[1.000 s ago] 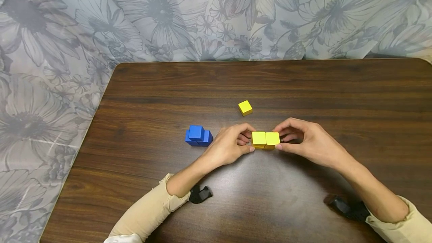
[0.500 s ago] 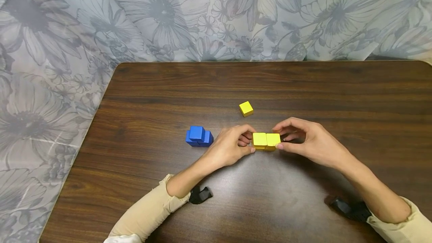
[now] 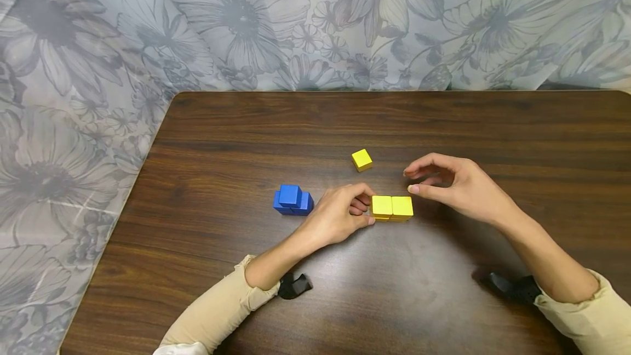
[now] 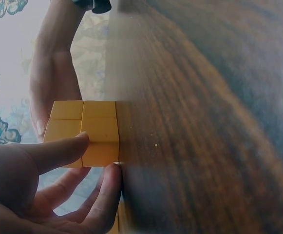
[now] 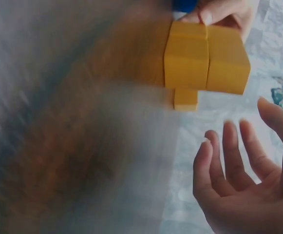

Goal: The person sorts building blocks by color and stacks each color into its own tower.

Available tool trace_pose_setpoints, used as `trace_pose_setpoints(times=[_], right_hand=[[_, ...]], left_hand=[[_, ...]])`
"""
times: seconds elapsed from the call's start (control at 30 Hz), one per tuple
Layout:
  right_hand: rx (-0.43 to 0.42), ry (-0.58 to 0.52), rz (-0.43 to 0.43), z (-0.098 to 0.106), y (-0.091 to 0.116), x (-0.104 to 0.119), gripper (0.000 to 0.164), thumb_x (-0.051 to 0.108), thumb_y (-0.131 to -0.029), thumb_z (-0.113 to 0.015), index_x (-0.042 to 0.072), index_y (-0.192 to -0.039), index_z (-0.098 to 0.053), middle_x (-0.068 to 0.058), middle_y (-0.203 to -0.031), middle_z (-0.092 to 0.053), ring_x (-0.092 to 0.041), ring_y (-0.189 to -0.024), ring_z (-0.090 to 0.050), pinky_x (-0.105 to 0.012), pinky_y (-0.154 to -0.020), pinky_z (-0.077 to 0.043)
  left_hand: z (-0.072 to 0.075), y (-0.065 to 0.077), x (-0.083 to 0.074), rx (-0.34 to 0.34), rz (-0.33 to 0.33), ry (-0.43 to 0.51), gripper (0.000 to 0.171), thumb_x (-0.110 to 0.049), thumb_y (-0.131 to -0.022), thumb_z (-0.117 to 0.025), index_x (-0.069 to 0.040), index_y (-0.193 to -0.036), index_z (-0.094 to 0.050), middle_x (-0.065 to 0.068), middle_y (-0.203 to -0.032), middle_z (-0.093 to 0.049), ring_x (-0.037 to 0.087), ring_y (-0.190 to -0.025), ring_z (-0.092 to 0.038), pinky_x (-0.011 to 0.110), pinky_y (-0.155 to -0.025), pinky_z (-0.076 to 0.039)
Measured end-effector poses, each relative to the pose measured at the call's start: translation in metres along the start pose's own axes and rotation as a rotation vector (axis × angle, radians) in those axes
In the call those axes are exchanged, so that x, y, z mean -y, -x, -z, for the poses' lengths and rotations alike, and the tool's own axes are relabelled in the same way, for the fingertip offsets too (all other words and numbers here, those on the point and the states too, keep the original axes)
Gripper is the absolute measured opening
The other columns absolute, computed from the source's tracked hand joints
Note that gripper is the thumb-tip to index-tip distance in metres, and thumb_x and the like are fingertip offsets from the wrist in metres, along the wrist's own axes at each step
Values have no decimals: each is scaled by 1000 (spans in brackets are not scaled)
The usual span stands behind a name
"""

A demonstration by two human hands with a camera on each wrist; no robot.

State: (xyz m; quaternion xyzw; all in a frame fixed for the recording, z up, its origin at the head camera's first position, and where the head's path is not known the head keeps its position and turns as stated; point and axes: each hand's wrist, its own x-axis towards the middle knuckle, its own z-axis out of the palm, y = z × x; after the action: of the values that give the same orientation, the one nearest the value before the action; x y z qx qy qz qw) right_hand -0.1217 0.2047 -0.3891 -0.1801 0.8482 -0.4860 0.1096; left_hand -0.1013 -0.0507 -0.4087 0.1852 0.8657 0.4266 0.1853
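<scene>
Yellow cube blocks [image 3: 391, 207] stand together on the table as a block two wide and two high. At their left end my left hand [image 3: 335, 215] holds them, thumb [image 4: 66, 151] on the near face and fingers reaching round the far side. My right hand [image 3: 455, 185] is off the blocks, just up and to the right, with its fingers apart and nothing between them. Beyond the pair lies a single yellow cube [image 3: 362, 160], turned at an angle; in the right wrist view this loose cube [image 5: 185, 99] shows past the group.
To the left of my left hand, blue cubes [image 3: 290, 195] are piled with one on top of two. The dark wooden table [image 3: 236, 141] ends at the back against a floral curtain [image 3: 236, 21]. Black straps sit at both wrists.
My right hand has let go of the yellow blocks and moved up and slightly right. The left hand keeps its hold, and the blocks stay in place.
</scene>
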Motion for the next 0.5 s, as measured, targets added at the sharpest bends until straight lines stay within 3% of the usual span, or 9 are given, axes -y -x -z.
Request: trace_pose_setpoints(times=[0.5], right_hand=[[7,-37,32,5,-29,5,28,11,-86,-79,14,-113,-69,-10,-112,-68,-19,-99,-67,-20,-76,-53]], left_hand=[[1,-1,1,2,2,4,29,-9,-84,-80,-11,-111,-68,2,-104,-68,9,-88,-65,16,-77,-52]])
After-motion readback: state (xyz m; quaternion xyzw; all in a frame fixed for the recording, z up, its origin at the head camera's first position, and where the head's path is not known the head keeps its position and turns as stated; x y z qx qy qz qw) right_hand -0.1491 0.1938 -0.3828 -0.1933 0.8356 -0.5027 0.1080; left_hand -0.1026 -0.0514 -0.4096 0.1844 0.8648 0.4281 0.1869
